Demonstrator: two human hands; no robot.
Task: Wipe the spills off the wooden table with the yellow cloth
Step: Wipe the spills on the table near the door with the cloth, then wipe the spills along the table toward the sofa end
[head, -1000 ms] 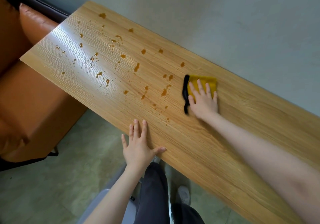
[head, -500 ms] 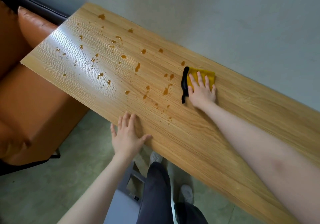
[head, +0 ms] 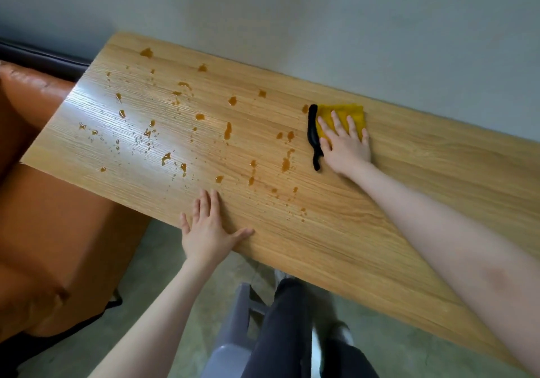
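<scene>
A yellow cloth [head: 355, 113] with a black edge lies flat on the wooden table [head: 409, 202], close to the wall. My right hand [head: 344, 146] presses down on it with straight, spread fingers. Amber spills [head: 228, 130] dot the tabletop to the left of the cloth, from the middle out to the far left end. The nearest drops [head: 285, 163] lie just left of the cloth's black edge. My left hand [head: 209, 228] rests flat on the table's near edge, fingers straight, holding nothing.
A grey wall [head: 321, 26] runs along the table's far side. An orange leather seat [head: 43, 216] stands at the table's left end. Below the near edge are my dark-trousered legs [head: 280, 333], a grey stool [head: 233, 333] and the green floor [head: 163, 275].
My right hand and the cloth have slid a little away from me, toward the wall. My left hand has shifted left along the near edge.
</scene>
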